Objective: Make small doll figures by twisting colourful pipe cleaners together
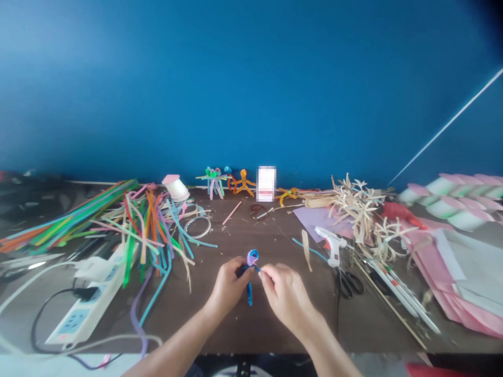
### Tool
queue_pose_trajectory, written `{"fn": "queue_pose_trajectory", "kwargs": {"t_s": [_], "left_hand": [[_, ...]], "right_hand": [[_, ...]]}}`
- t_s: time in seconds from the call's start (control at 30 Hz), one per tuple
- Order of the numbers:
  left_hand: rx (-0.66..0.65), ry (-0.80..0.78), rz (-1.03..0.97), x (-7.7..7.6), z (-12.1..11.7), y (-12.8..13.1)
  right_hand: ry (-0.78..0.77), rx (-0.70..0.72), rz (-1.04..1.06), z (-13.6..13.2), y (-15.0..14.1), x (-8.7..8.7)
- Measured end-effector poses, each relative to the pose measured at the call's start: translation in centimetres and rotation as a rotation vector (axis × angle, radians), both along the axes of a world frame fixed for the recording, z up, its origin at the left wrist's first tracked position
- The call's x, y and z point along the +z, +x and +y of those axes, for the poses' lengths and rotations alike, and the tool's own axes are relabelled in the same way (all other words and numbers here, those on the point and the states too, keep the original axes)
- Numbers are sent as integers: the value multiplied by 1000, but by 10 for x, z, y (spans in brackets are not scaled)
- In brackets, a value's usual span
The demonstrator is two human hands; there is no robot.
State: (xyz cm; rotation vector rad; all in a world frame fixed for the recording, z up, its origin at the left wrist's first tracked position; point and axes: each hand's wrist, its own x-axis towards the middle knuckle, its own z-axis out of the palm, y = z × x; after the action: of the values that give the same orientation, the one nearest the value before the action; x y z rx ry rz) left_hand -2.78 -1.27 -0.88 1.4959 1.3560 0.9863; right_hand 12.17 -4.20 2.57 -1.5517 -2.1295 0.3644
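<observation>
My left hand (228,285) and my right hand (285,296) meet over the near middle of the brown table (259,330). Both pinch a small pipe-cleaner piece (251,259) with a purple coil on top and a blue stem hanging down between the hands. The left fingers wrap the stem just under the coil. With thumb and forefinger, the right hand pinches a blue strand beside the coil.
A heap of coloured pipe cleaners (145,225) lies at the left, with a white power strip (92,298) in front. A glue gun (332,243), scissors (349,283), dried husk flowers (361,209) and pink paper (444,277) fill the right. Finished figures (214,180) stand by the blue wall.
</observation>
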Motion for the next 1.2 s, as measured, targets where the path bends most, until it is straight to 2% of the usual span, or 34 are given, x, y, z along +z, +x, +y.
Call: {"fn": "queue_pose_trajectory", "kwargs": {"t_s": [0.13, 0.27, 0.37, 0.5, 0.6, 0.73, 0.87, 0.93, 1.03, 1.2], "left_hand": [[-99, -223, -268, 7, 0, 0], [-120, -436, -551, 13, -2, 0], [-93, -481, -634, 12, -4, 0], [-55, -506, -692, 8, -6, 2], [-16, -461, -717, 6, -7, 4], [88, -299, -625, 3, -8, 7], [154, -120, -370, 1, -11, 7], [147, -42, -217, 1, -12, 6], [116, 37, -44, 1, -11, 3], [-5, 65, -28, 8, -10, 0]], "right_hand": [[-31, -40, 250, 10, 10, 5], [-207, -54, 539, 18, 12, 1], [-296, -83, 619, 20, 10, -5], [-312, -96, 621, 18, 7, -10], [-331, -86, 604, 16, 3, -14], [-340, -76, 585, 8, -9, -20], [-159, -72, 441, -3, -20, -20], [-75, -53, 349, -8, -21, -17], [-44, -9, 272, -11, -19, -8], [-64, 14, 285, -6, -6, 9]]}}
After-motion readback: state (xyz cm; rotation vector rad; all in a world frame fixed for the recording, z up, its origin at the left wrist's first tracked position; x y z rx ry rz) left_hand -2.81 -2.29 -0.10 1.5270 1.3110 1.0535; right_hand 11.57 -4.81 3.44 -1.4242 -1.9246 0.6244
